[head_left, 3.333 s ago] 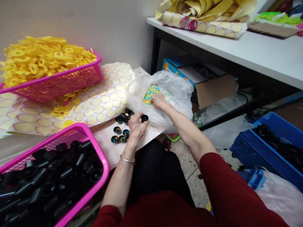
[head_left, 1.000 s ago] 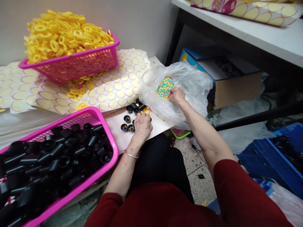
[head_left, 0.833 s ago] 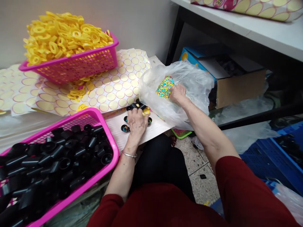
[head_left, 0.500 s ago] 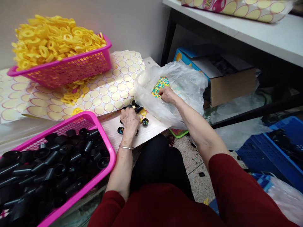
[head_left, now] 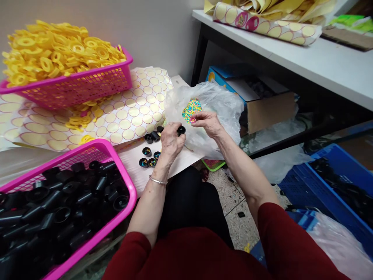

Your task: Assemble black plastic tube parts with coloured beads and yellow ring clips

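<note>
My left hand [head_left: 172,142] is closed around a small black plastic cup [head_left: 181,130], its round opening turned up and to the right. My right hand [head_left: 208,122] pinches a small reddish cap-like piece [head_left: 192,120], with what look like beads in it. Below it, a pile of coloured beads [head_left: 191,108], blue, yellow and pink, lies in a clear plastic bag [head_left: 217,99]. Several black cups with beads inside, such as this cup [head_left: 152,162], stand on the white board [head_left: 131,161] left of my left hand. Other black cups [head_left: 155,135] lie behind them.
A pink basket [head_left: 132,190] of black parts is at lower left. Behind it, another pink basket [head_left: 87,86] heaped with yellow rings rests on sticker sheets [head_left: 116,126]. On the right are a white table [head_left: 279,58], an open carton [head_left: 269,112] and a blue crate [head_left: 303,182].
My left hand has risen from the cups on the board, now holding one black cup toward the bag. My right hand has lifted off the beads with the small reddish piece.
</note>
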The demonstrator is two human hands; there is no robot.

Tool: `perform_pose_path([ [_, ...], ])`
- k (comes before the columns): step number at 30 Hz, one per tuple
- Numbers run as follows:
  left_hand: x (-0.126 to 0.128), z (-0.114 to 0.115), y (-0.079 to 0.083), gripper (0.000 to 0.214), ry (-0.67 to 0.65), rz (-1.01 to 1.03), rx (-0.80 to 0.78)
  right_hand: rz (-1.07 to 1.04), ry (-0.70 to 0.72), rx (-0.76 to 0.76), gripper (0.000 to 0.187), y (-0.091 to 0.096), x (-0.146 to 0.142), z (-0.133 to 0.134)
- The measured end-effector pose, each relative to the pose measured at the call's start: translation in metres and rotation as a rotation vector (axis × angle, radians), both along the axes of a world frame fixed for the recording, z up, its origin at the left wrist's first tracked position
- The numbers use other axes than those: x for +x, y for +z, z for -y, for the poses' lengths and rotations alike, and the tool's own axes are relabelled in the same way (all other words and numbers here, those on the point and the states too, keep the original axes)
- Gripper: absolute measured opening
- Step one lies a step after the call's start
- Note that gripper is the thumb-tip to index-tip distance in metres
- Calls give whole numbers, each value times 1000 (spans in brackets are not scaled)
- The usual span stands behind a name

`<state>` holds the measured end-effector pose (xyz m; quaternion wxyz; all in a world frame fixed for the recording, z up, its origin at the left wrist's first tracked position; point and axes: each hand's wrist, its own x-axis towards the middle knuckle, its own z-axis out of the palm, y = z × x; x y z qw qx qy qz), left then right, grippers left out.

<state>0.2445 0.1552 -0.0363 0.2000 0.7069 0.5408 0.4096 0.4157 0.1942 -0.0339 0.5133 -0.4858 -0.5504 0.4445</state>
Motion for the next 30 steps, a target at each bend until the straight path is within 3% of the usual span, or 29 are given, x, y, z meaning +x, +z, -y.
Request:
perform_pose_path([
  [4,13,-6,1,33,9,-40,-24,472,142,258,9,20,-2,10],
  [6,17,-6,2,29,-9,-68,-27,763,173,382,14,28,-5,14],
  [9,19,-5,3,20,-29,-98,-31,1151,192,470,19,38,-13,23],
  [12,18,-5,1,19,-31,-71,-23,1345,222,520,19,43,-21,31],
  [16,15,-5,-4,19,-18,-49,-26,1294,163,578,22,39,-22,35],
  [21,9,-4,-10,29,-7,-17,-42,1028,57,590,23,19,-5,17],
  [23,2,-2,-10,30,-10,-6,-47,936,-2,486,20,8,6,6],
  [26,-18,6,-11,27,18,10,-41,962,-99,194,21,-9,26,-11],
  [28,-35,11,-11,26,113,1,-66,1050,-143,25,22,-22,39,-22],
  [30,-50,14,-13,26,242,-52,-133,1073,-133,8,20,-34,48,-31],
])
